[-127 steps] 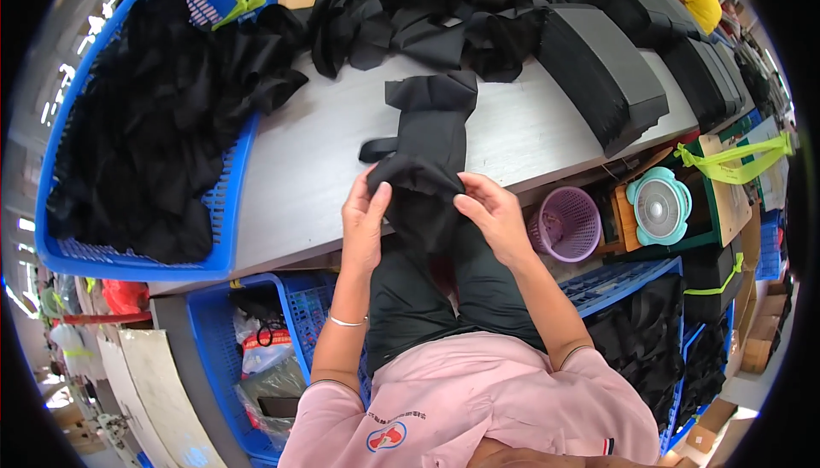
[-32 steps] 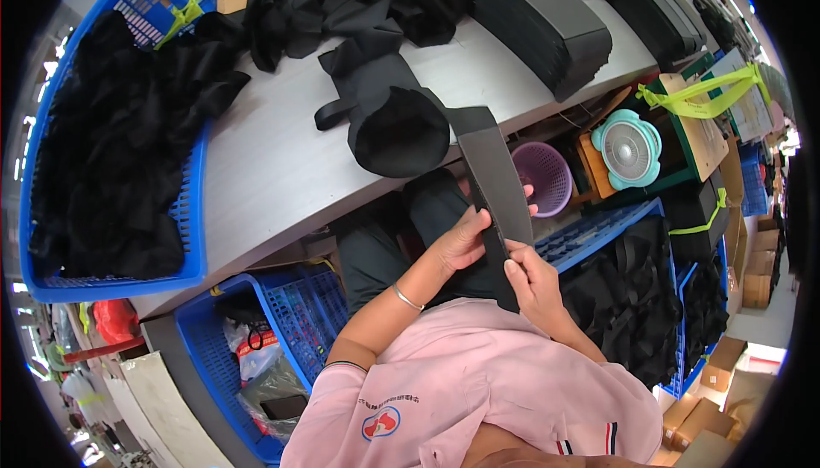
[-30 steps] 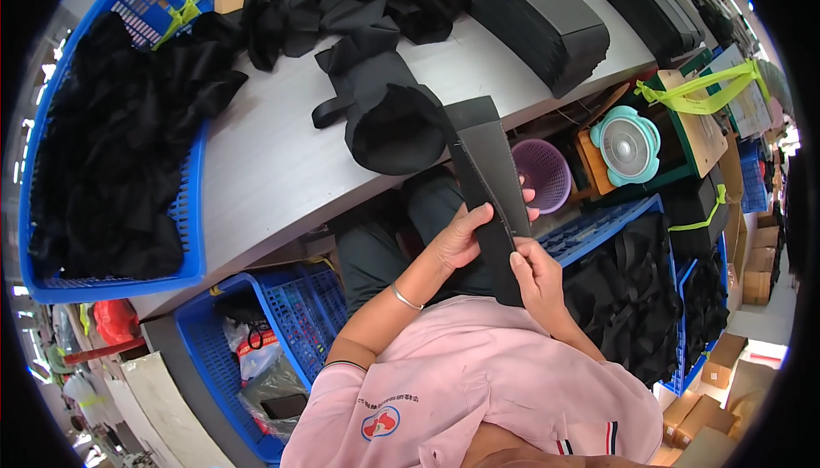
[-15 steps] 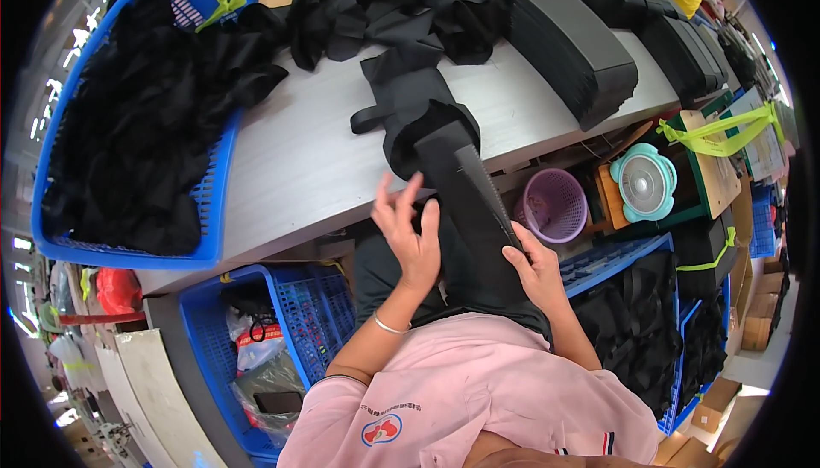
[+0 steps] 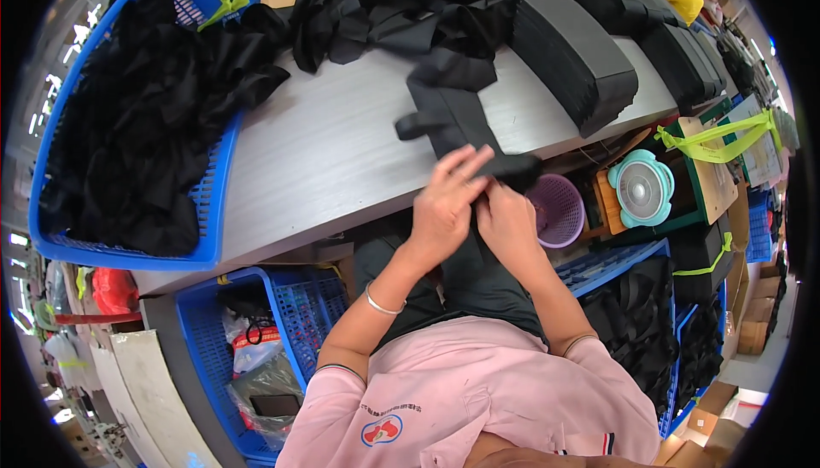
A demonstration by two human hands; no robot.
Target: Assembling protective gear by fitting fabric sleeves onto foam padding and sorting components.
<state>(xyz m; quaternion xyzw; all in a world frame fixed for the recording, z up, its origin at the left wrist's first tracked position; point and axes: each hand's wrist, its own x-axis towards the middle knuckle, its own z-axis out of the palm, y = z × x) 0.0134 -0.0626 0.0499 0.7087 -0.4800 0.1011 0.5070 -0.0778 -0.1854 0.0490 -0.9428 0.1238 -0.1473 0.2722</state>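
My two hands meet at the front edge of the grey table. A black fabric piece (image 5: 457,122) with a small side loop (image 5: 413,125) runs from the table down to my fingers. My left hand (image 5: 446,212) holds its lower part, fingers stretched over the cloth and thumb side closed on it. Beside it my right hand (image 5: 509,222) is closed, its fingertips pinching the same cloth. A dark folded end (image 5: 519,166) sticks out to the right past my fingers. Exactly how the cloth lies between the fingertips is hidden.
Loose black fabric (image 5: 384,11) is heaped at the back of the table (image 5: 299,160). Stacked black panels (image 5: 576,54) stand to the right. A blue basket (image 5: 218,220) of black cloth sits left. A purple bin (image 5: 559,212) and teal fan (image 5: 644,188) are below the right edge.
My hands were apart and have come together at the table edge. The fabric piece has shifted right, and the long dark strip that hung over my lap is now folded up at my fingers.
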